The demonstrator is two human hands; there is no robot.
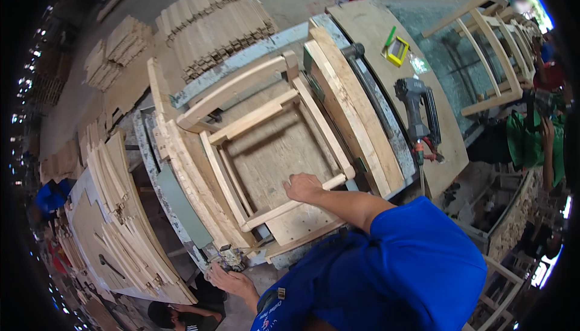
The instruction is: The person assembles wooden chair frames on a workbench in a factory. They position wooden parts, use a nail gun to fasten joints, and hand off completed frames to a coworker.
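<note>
A pale wooden chair frame (314, 124) lies in a wooden clamping jig between two thick side beams, the left beam (199, 180) and the right beam (350, 113). My right hand (304, 187) rests over the frame's near rail, fingers curled over its far edge; the fingertips are partly hidden. A curved top rail (235, 89) sits at the far end of the frame. My left hand (232, 284) is low at the jig's near left corner, fingers stretched out beside a small metal valve fitting (231, 258). It appears to hold nothing.
On the board at right lie a nail gun (415, 110) and a yellow tape measure (397, 51). Stacked wood strips (211, 23) stand beyond the jig, more strips (124, 228) at left. Assembled frames (492, 53) stand far right. Co-workers are at right (534, 144) and lower left (181, 316).
</note>
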